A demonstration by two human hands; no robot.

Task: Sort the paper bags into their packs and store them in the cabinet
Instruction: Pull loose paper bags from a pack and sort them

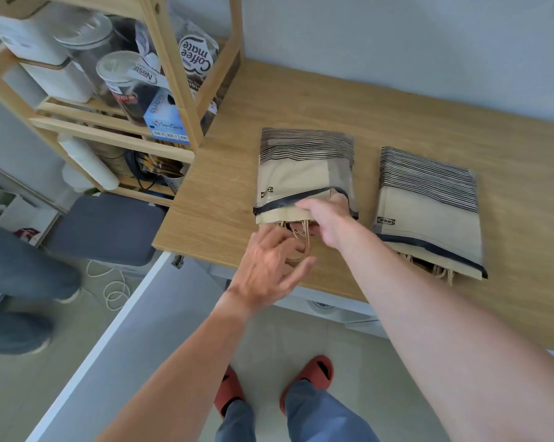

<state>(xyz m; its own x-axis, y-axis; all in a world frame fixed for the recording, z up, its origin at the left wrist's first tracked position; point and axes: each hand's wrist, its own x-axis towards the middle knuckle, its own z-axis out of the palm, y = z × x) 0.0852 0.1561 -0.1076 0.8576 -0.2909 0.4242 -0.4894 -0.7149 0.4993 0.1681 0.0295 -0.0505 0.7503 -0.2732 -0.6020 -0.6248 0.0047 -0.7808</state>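
From the head view, two packs of paper bags lie side by side on the wooden counter (396, 106). The left pack (304, 173) is a clear plastic sleeve with a dark strip along its open mouth, holding cream bags with black stripes at the far end. Their twisted paper handles (301, 244) stick out of the mouth toward the counter's near edge.

The right hand (328, 218) is at that mouth, fingers slipped inside the sleeve on top of the bags; how its grip is set cannot be told, since the fingertips are hidden by the plastic. The left hand (269, 263) hovers at the counter edge just over the handles, its grip wide, fingers spread and loose, holding nothing; it is a little blurred.

The right pack (428, 212) lies apart from both hands, tilted slightly, with its own handles poking out at the near end.

To the left stands a wooden shelf (170, 74) with jars, a Coffee mate bag (197, 57) and a blue box (165, 118). Below the counter a white cabinet door (116, 320) stands open. The person's feet in red slippers (307, 374) are on the tiled floor, and another person's legs show at the left edge.
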